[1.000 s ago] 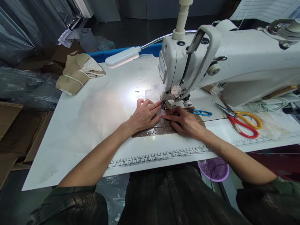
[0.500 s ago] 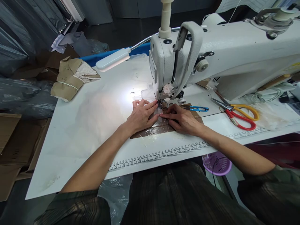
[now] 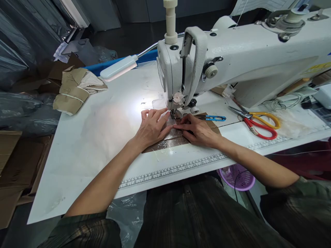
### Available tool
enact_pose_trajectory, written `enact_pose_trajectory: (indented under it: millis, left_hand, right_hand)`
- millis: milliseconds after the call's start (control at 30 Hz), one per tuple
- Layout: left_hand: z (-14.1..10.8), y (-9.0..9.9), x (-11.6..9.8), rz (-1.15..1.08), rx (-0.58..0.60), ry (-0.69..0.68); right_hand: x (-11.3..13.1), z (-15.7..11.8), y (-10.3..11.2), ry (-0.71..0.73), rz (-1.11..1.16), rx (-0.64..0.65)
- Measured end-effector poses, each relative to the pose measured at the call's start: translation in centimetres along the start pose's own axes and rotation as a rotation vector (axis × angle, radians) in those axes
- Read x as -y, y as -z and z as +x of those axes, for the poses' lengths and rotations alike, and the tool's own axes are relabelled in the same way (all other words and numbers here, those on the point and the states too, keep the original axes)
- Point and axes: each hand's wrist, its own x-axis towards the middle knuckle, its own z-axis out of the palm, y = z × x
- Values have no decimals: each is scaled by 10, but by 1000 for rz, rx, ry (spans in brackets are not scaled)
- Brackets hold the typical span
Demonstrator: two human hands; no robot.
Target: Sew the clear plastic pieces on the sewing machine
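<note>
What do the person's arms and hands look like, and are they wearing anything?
The dark sleeves, greenish with faint brownish stripes, stop near the elbows. The left hand and right hand wear no gloves, and neither wrist shows a watch.

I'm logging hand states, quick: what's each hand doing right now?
Left hand: open, fingers spread, palm down beside the sewing machine.
Right hand: fingers bent over the brown sheet; whether they pinch anything cannot be told.

sewing machine [image 3: 232,55]: cut off right | sheer piece [image 3: 174,132]: partly under hands [image 3: 152,128], edges unclear
</note>
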Motion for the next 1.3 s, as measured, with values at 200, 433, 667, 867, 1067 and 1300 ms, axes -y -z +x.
enact_pose_trajectory:
  millis: [200,433,667,867,1067,1300]
  left_hand:
    - [0,6,4,-161,-9,-161]
    - [0,5,7,-269,53,-292]
    - [1,6,7,-249,90,-284]
    - [-1,6,4,-229,85,-304]
    - [-2,8,4,-208,57,-301]
    - [2,12,-1,-121,107,-272]
  right_hand:
    - [-1,-1,-1,9,12,4]
    - [-1,-1,-1,8,22,8]
    - [-1,0,0,10,8,14]
    - [-1,-1,-1,14,-31,5]
    - [0,0,0,30,-51,-6]
    - [2,5,3,14,-132,44]
